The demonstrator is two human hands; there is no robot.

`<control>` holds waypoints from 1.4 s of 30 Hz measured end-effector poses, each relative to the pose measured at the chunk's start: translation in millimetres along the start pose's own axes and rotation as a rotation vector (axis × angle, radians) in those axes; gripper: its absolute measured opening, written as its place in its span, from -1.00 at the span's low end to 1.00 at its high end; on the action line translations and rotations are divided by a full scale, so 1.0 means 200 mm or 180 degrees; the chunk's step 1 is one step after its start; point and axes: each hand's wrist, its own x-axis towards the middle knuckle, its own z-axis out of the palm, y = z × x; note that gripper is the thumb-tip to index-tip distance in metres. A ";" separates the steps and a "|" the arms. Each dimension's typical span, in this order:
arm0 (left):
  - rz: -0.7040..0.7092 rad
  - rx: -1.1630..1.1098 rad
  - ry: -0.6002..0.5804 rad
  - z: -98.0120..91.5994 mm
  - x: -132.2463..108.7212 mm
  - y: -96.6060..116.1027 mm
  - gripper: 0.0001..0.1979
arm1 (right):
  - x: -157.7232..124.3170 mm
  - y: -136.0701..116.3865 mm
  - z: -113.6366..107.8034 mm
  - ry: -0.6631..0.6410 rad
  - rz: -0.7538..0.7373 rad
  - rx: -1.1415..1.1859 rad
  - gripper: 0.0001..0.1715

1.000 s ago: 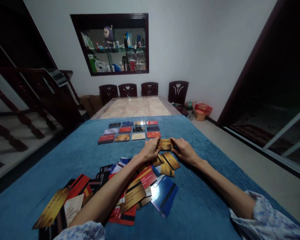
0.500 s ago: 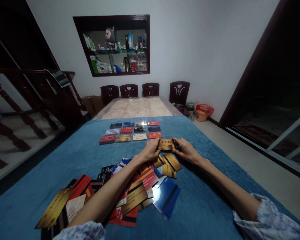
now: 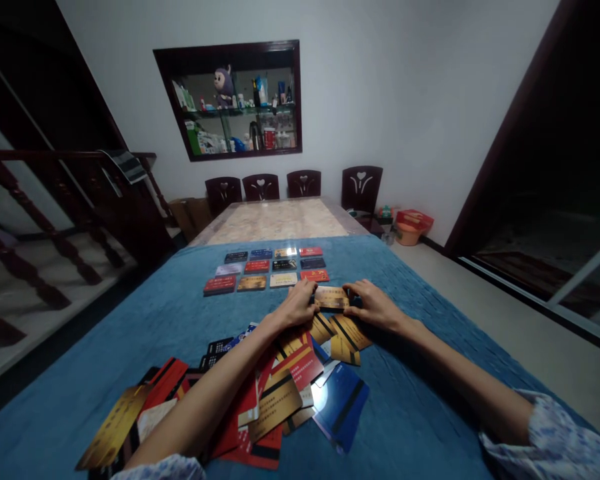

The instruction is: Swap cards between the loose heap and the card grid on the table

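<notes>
A gold card point(image 3: 331, 298), apparently the top of a small stack, is gripped by its short ends between my two hands. My left hand point(image 3: 300, 303) pinches its left end, and my right hand point(image 3: 373, 305) closes on the right end. Just below lie loose gold cards point(image 3: 349, 330). A messy pile of cards, among them a red card point(image 3: 300, 367), a blue card point(image 3: 341, 403) and a gold card point(image 3: 275, 407), spreads under and around my left forearm. Beyond my hands, cards sit in neat rows, with a red card point(image 3: 314, 275) closest to the held one.
A blue cloth point(image 3: 170, 320) covers the near part of the table, and its bare marble-look top point(image 3: 280, 217) shows beyond. Dark wooden chairs point(image 3: 304, 183) stand at the far end. At the left runs a wooden railing point(image 3: 45, 220).
The view has tilted slightly, so everything sits a little lower and further right. Both hands still hold the gold card, whose face now catches more light.
</notes>
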 end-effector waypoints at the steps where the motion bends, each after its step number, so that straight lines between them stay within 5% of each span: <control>1: -0.0014 -0.0002 0.0019 -0.01 0.00 0.00 -0.66 | 0.01 0.00 0.00 -0.0013 -0.0017 -0.0001 -0.54; 20: -0.0451 0.0499 -0.0151 -0.23 -0.14 -0.08 -0.68 | 0.27 -0.15 0.09 -0.0217 -0.0401 0.0051 -0.65; 42: -0.0871 0.1006 -0.0322 -0.51 -0.29 -0.37 -0.64 | 0.67 -0.46 0.24 -0.0646 -0.0620 -0.0131 -0.68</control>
